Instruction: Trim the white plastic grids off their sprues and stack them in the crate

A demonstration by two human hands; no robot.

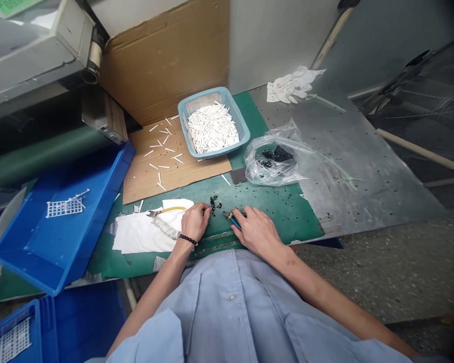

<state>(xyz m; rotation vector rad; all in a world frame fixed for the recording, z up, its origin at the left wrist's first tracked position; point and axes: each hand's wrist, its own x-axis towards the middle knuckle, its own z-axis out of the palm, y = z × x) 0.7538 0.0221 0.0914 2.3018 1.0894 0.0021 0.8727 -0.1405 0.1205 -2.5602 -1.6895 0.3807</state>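
Observation:
My left hand [194, 222] rests on the green mat [272, 201], fingers curled, its fingertips at a small heap of black parts [214, 203]. What the fingers pinch is too small to see. A black bead bracelet circles that wrist. My right hand [254, 231] is closed round blue-handled cutters [232, 218] whose tip points left toward the black parts. A second pair of pliers with yellow handles [166, 210] lies on white paper [144, 232] just left of my left hand.
A light-blue basket [242, 121] of white sticks stands at the back on cardboard [166, 166] strewn with several more. A clear bag [276, 159] holds black pieces. A blue bin [60, 222] with a white grid part sits left; white gloves [291, 85] lie far back.

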